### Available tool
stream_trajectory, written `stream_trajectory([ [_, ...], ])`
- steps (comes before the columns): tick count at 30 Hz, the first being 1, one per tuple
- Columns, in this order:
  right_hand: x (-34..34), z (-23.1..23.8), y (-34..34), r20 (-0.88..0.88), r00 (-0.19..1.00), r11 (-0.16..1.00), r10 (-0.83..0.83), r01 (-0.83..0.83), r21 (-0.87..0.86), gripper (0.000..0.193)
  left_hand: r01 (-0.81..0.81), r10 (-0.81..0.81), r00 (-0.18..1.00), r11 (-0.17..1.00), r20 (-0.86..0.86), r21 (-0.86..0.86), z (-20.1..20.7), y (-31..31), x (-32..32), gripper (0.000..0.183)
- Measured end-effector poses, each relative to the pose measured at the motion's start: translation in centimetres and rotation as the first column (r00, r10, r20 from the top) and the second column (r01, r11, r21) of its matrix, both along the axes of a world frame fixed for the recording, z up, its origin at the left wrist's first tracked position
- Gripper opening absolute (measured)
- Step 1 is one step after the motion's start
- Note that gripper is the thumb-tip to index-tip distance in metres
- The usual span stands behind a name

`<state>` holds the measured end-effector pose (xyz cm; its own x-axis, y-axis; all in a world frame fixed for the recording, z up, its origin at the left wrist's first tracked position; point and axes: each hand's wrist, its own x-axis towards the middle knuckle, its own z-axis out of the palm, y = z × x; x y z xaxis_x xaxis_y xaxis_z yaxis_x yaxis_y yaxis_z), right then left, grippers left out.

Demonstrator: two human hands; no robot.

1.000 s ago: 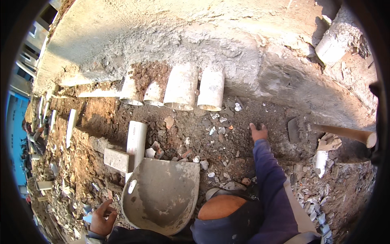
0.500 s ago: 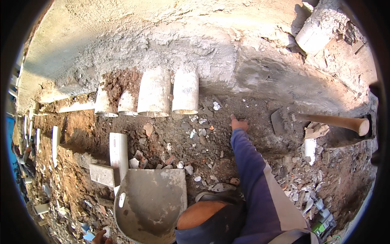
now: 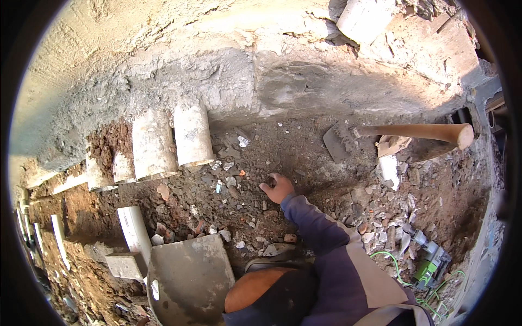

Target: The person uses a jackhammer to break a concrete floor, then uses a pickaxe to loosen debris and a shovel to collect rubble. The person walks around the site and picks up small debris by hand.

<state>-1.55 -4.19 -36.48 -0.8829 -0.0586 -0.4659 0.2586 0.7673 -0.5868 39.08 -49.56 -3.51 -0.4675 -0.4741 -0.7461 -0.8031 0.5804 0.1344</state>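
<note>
My right hand (image 3: 278,188) reaches down to the dark rubble-strewn soil (image 3: 247,209). Its thumb and fingers are apart and bent, with a dark gap between them; I make out nothing held. Just left of the fingers lie an orange fragment (image 3: 242,173) and several white chips. A wide grey scoop-shaped pan (image 3: 190,277) with a slot in its rim rests at lower left, beside my bare knee (image 3: 255,288). My left hand is out of view.
Cut white pipes (image 3: 193,136) stick out of the rough wall (image 3: 304,89). A hoe (image 3: 410,130) with a wooden handle lies at right. At lower left are a white pipe piece (image 3: 134,231) and a block (image 3: 126,265). A green power tool (image 3: 429,269) with a green cord lies lower right.
The view has shifted right. My right hand has drawn back from near the wall toward me and left, and its pointing fingers have spread and bent. My left hand has left the lower edge.
</note>
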Motion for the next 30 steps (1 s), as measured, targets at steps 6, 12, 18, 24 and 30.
stream_trajectory([
  [6,7.7,7.6,2.7,-0.053,0.811,0.809,0.582,-0.573,0.13,0.07,0.096,-0.096,0.995,0.995,0.007,0.016,-0.9,-1.2,1.1,0.045],
  [12,14.9,10.0,5.4,-0.308,0.757,0.817,0.576,-0.525,0.239,0.047,-0.073,0.072,0.997,0.995,0.015,0.075,-0.9,-0.3,-2.0,0.041],
  [18,21.1,8.5,11.9,-0.144,0.531,0.535,0.835,-0.722,0.44,0.032,-0.12,0.113,0.992,0.981,0.055,0.15,0.1,0.9,-3.9,0.042],
  [24,19.0,13.9,14.7,0.331,0.725,0.775,0.604,-0.632,-0.031,0.031,0.039,-0.042,0.999,0.988,0.017,0.15,1.0,1.4,-3.7,0.044],
  [30,6.4,16.0,12.9,-0.126,0.959,0.854,0.256,-0.163,0.493,0.052,-0.015,0.026,0.998,0.986,-0.061,0.164,0.5,0.3,-2.7,0.044],
])
